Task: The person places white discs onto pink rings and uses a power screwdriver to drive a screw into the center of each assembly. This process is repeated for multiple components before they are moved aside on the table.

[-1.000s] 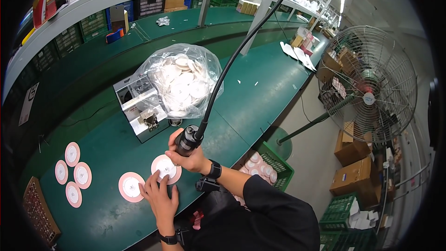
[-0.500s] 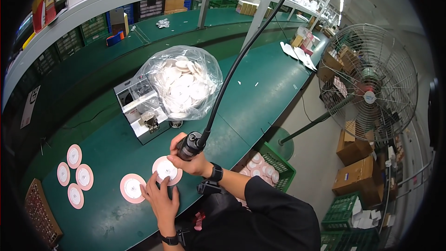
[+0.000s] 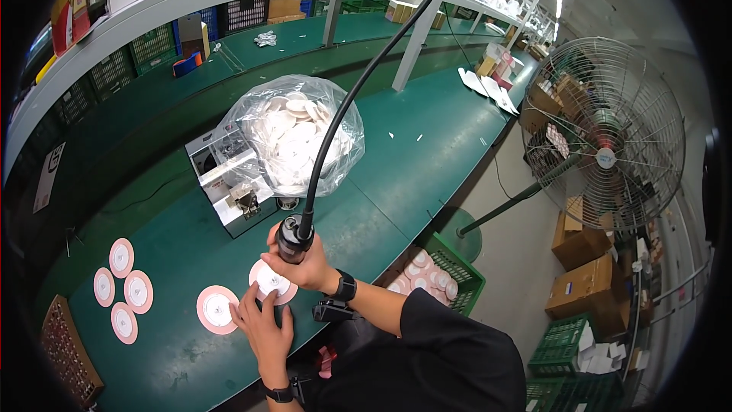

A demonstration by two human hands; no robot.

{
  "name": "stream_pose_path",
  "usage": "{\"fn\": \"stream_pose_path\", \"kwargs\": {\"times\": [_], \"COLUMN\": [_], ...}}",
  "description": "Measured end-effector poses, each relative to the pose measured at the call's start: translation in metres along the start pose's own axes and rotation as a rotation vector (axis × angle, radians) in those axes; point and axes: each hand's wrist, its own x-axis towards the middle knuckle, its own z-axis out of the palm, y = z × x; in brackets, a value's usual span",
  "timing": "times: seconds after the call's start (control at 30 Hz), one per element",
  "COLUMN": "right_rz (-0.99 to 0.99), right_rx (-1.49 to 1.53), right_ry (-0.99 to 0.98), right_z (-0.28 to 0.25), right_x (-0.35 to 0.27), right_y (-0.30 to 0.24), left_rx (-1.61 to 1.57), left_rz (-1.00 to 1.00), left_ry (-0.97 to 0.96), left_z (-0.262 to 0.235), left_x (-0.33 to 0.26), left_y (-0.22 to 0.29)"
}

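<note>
My right hand point(image 3: 313, 268) is wrapped round a black corded electric screwdriver point(image 3: 293, 238), its cord rising from the top. The tool stands over a round pink-and-white disc point(image 3: 262, 272); its tip is hidden, so contact cannot be seen. My left hand point(image 3: 264, 328) lies with fingers stretched out, its fingertips on the near edge of that disc. Just left of these fingers lies a second pink-rimmed disc point(image 3: 218, 310). Farther left several similar discs, such as one upper disc point(image 3: 121, 259), lie flat in a cluster on the green table point(image 3: 191, 366).
Behind my hands stands a small metal-and-white machine point(image 3: 240, 210), with a clear bag of white discs point(image 3: 301, 137) against it. A green crate point(image 3: 474, 282) of pink discs sits beside the table edge. A large fan point(image 3: 606, 156) stands right; a tray of small parts point(image 3: 67, 351) is left.
My right hand and the screwdriver have moved slightly left and become more upright over the disc, the cord shifting left too. My left hand and the discs stay in place.
</note>
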Motion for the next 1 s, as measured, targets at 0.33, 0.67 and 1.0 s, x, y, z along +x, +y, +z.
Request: {"fn": "stream_pose_path", "kwargs": {"times": [0.33, 0.67, 1.0], "right_rz": [-0.076, -0.092, -0.065], "right_rx": [-0.092, -0.047, -0.103], "right_ry": [0.092, 0.137, -0.14], "right_z": [0.011, 0.004, 0.002], "right_x": [0.001, -0.007, 0.001], "right_y": [-0.015, -0.003, 0.016], "left_rx": [-0.006, 0.005, 0.053], "left_rz": [0.001, 0.007, 0.019], "left_ry": [0.005, 0.005, 0.007], "left_z": [0.001, 0.0, 0.002], "left_x": [0.0, 0.0, -0.004], "left_y": [-0.001, 0.001, -0.01]}}
